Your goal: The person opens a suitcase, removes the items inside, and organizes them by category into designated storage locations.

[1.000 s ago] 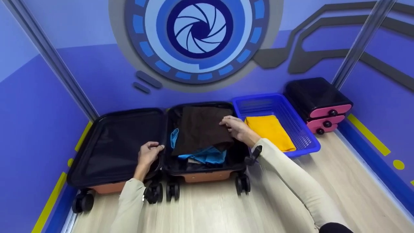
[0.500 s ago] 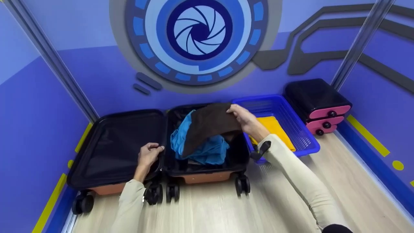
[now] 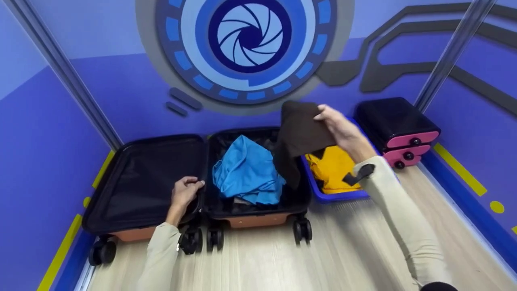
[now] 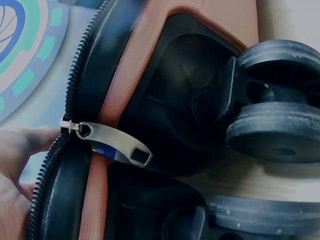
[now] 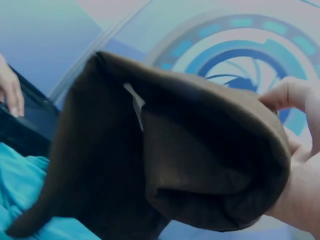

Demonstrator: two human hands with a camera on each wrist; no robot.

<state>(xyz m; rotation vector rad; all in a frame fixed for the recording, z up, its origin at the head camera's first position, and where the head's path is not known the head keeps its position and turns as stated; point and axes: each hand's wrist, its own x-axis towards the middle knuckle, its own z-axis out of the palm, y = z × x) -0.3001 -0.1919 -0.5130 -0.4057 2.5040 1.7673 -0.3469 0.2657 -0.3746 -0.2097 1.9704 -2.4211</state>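
Note:
My right hand [image 3: 343, 131] pinches a folded dark brown garment [image 3: 302, 128] by its upper right edge, raised between the suitcase and the basket. In the right wrist view the garment's folds gape, a small pale tag [image 5: 135, 104] shows inside, and one end hangs down. A crumpled bright blue garment [image 3: 247, 169] lies in the right half of the open suitcase [image 3: 258, 220]. My left hand [image 3: 185, 196] rests at the suitcase's middle edge, fingers loosely bent; the left wrist view has a fingertip touching the zip edge beside a metal zip pull [image 4: 115, 142].
A blue plastic basket [image 3: 343, 197] holding yellow cloth [image 3: 337, 171] stands right of the suitcase. Beyond it sits a black box with pink drawer fronts [image 3: 398, 117]. The suitcase's left half [image 3: 149, 182] lies flat. Painted walls border the back and sides.
My right hand has lifted the brown garment off the blue one and moved it up and right toward the basket. The blue garment is now uncovered. My left hand has stayed put.

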